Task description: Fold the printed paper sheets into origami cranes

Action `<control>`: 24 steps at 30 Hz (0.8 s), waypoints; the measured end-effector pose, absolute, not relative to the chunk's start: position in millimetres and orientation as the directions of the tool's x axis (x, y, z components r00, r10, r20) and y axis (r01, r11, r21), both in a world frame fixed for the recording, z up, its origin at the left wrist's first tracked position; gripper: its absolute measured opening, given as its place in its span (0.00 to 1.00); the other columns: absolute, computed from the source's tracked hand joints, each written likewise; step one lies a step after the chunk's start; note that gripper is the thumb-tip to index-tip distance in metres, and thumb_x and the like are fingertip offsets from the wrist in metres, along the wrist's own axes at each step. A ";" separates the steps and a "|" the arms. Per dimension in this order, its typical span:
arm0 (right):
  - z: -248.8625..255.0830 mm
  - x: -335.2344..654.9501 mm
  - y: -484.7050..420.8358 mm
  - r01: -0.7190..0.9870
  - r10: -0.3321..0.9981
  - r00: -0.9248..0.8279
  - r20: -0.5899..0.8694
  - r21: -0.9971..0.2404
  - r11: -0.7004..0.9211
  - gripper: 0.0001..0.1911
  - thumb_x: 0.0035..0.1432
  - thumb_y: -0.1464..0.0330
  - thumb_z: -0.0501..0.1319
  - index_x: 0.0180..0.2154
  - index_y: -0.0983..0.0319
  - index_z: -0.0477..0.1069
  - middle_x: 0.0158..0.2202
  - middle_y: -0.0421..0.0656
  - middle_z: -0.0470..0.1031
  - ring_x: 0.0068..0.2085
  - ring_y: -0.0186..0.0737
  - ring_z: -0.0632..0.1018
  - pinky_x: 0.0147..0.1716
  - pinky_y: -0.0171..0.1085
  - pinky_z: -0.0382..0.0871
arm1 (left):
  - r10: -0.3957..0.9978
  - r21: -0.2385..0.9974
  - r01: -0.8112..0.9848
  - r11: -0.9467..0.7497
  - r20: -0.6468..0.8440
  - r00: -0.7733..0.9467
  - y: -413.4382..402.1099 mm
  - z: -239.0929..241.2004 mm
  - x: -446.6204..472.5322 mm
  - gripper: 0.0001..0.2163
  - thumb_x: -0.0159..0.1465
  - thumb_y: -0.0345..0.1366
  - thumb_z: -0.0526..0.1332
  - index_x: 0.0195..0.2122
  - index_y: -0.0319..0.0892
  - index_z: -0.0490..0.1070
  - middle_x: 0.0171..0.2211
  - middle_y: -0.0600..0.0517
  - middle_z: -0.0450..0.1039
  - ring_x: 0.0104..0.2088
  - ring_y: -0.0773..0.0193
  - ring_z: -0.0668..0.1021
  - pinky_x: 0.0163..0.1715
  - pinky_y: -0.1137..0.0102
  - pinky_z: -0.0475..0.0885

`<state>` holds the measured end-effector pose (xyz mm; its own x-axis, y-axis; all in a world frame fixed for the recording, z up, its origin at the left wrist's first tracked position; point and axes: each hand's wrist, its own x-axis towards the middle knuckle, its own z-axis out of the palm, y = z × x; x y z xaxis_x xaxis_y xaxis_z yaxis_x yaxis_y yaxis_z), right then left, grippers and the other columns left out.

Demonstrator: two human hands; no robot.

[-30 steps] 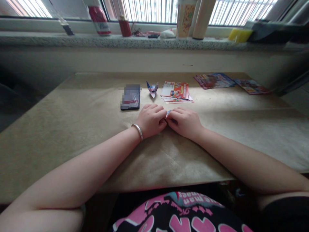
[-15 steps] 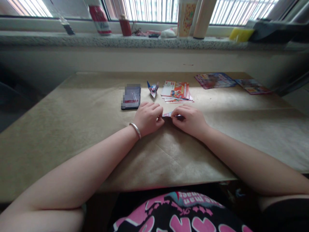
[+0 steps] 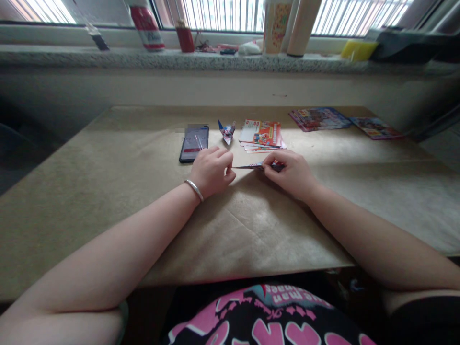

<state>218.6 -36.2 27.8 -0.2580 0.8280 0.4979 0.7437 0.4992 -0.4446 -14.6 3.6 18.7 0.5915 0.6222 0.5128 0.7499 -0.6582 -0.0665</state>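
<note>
A piece of patterned folded paper (image 3: 251,166) stretches between my two hands, a little above the tablecloth. My right hand (image 3: 293,175) pinches its right part between thumb and fingers. At its thin left tip, the curled fingers of my left hand (image 3: 212,173) close on the paper, the exact grip partly hidden. Behind the hands sits a small folded paper figure (image 3: 227,133) with a blue point. Right of that figure lies a stack of printed cards (image 3: 264,134), an orange one on top. A phone (image 3: 194,143) rests just beyond my left hand.
More colourful printed sheets (image 3: 323,119) lie at the table's back right, beside another sheet pile (image 3: 376,128). On the windowsill (image 3: 215,62) stand a red-and-white can (image 3: 147,28), a red bottle (image 3: 185,38), a tall cylinder (image 3: 304,28) and a yellow object (image 3: 358,50).
My hands have moved apart, the left one leftward and the right one slightly right. More of the folded paper shows between them, now seen nearly edge-on.
</note>
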 end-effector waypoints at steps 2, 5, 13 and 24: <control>28.0 221.2 -35.5 0.735 0.829 -0.256 0.497 -0.457 0.500 0.05 0.54 0.69 0.59 0.28 0.59 0.72 0.30 0.41 0.76 0.33 0.38 0.74 0.34 0.36 0.66 | 0.629 -0.067 0.755 -0.652 0.508 0.588 4.4 19.0 -16.0 0.02 0.54 0.32 0.58 0.26 0.42 0.67 0.29 0.48 0.72 0.34 0.56 0.72 0.33 0.63 0.64; 27.2 222.6 -35.1 0.726 0.826 -0.269 0.495 -0.459 0.512 0.05 0.54 0.69 0.59 0.28 0.59 0.72 0.29 0.41 0.76 0.32 0.37 0.74 0.34 0.36 0.66 | 0.632 -0.073 0.756 -0.651 0.500 0.593 3.6 20.1 -16.2 0.02 0.54 0.32 0.58 0.26 0.42 0.67 0.29 0.48 0.72 0.34 0.56 0.72 0.32 0.64 0.64; 27.3 233.1 -29.7 0.738 0.833 -0.186 0.521 -0.486 0.469 0.04 0.52 0.69 0.59 0.27 0.59 0.72 0.29 0.41 0.77 0.32 0.38 0.75 0.34 0.36 0.67 | 0.723 0.053 0.803 -0.594 0.474 0.503 9.6 17.6 -17.7 0.02 0.53 0.31 0.57 0.24 0.42 0.64 0.28 0.48 0.70 0.31 0.59 0.70 0.30 0.65 0.64; 28.2 231.7 -27.1 0.784 0.754 -0.364 0.546 -0.258 0.565 0.07 0.56 0.69 0.58 0.29 0.58 0.74 0.32 0.42 0.78 0.37 0.42 0.75 0.44 0.41 0.65 | 0.580 0.130 0.606 -0.785 0.498 0.644 5.9 12.3 -13.1 0.07 0.65 0.39 0.57 0.36 0.41 0.71 0.35 0.49 0.74 0.36 0.61 0.74 0.38 0.67 0.68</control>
<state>231.7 -27.1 28.2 -0.3642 0.7544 0.5460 0.7839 0.5649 -0.2576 -13.1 5.9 12.3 0.6440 0.5804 0.4984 0.6062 -0.7846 0.1304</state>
